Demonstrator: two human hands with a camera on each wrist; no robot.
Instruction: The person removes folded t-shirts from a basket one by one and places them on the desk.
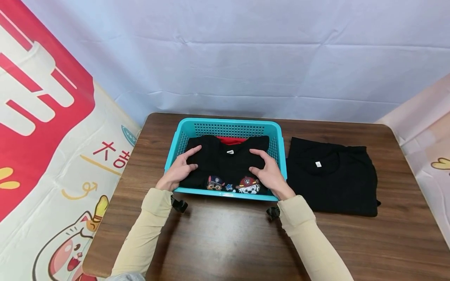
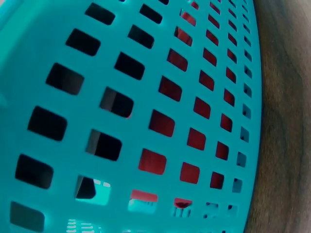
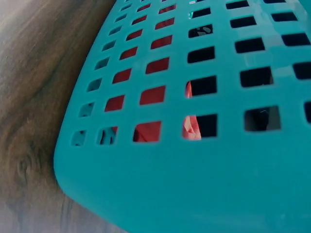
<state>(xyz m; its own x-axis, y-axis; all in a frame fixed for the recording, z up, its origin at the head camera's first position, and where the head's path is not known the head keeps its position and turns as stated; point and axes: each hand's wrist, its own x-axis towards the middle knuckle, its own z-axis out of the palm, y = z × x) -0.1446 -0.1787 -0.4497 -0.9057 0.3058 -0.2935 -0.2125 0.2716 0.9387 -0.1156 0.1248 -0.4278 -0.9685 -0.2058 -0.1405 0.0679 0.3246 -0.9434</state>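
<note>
The left hand (image 1: pixel 177 169) and right hand (image 1: pixel 270 172), fingers (image 1: pixel 191 152) spread and ungripping, rest on the folded black cartoon-print fabric shirt (image 1: pixel 228 168) inside the rectangular turquoise plastic basket (image 1: pixel 228 122), apparently settling it; next likely calls for lifting clear.

Folded black shirt (image 1: pixel 225 166) with cartoon dog faces toward the near rim, flat inside a turquoise perforated basket (image 1: pixel 228 122).

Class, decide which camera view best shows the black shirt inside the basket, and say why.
The head view: it looks down on the black shirt, showing its label and cartoon print. Both wrist views give mostly dark patches, likely its cloth, through holes in the basket.
</note>
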